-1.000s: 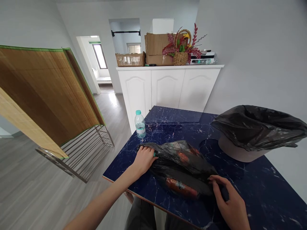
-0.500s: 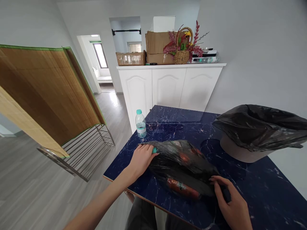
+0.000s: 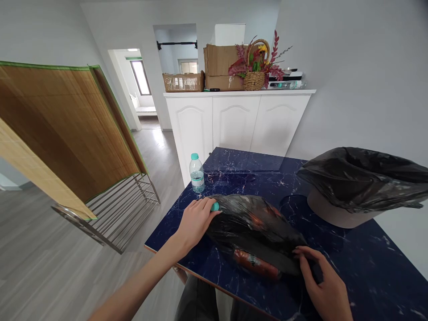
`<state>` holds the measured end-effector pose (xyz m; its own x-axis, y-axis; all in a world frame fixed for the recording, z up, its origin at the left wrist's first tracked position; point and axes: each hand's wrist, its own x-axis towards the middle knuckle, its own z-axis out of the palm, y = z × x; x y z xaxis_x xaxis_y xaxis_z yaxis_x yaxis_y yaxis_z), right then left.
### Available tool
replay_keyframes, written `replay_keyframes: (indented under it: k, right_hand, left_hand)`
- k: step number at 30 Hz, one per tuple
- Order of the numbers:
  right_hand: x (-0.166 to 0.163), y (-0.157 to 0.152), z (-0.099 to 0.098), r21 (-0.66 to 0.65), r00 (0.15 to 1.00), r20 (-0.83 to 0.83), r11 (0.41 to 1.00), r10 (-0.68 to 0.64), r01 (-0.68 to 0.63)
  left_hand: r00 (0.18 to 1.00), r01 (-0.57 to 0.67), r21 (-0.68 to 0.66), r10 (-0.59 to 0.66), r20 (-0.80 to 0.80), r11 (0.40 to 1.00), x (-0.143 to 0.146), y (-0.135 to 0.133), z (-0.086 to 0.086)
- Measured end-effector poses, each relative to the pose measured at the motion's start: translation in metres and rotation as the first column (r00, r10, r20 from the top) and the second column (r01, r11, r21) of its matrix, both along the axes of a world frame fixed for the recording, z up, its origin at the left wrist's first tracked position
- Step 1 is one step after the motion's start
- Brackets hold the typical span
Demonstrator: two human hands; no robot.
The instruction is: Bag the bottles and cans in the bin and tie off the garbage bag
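Note:
A translucent black plastic bag [image 3: 249, 229] lies bulging on the blue table, with a red can [image 3: 256, 263] and other reddish items showing through its film. My left hand [image 3: 196, 218] is curled at the bag's left end. Between its thumb and index finger shows the teal cap of a bottle [image 3: 214, 207], whose body is hidden by the bag and fingers. At the right end, my right hand [image 3: 319, 272] pinches the bag's film between thumb and fingertips. A clear water bottle [image 3: 197, 174] with a similar teal cap stands upright beyond my left hand.
A bin [image 3: 334, 213] lined with black plastic stands on the right of the marbled blue table [image 3: 240, 178]. Behind is a white cabinet [image 3: 234, 120] bearing cartons and a flower basket [image 3: 254, 80]. A metal rack [image 3: 123, 209] with a bamboo mat [image 3: 73, 129] stands left.
The bag's film has slipped back from over my left fingers, so the teal cap shows more fully. My right hand keeps its pinch in nearly the same place.

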<state>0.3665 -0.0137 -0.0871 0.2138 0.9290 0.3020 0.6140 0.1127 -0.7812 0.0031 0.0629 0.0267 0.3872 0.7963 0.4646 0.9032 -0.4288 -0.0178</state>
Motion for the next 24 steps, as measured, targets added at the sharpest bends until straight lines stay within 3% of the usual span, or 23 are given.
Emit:
replay_keyframes:
  k: [24]
  right_hand:
    - [-0.0001,-0.0001,-0.0044,-0.046,0.999,-0.03,0.999,-0.01,0.009]
  left_hand:
    - [0.999,0.015,0.051,-0.018,0.043,0.999,-0.003,-0.0026,0.0044]
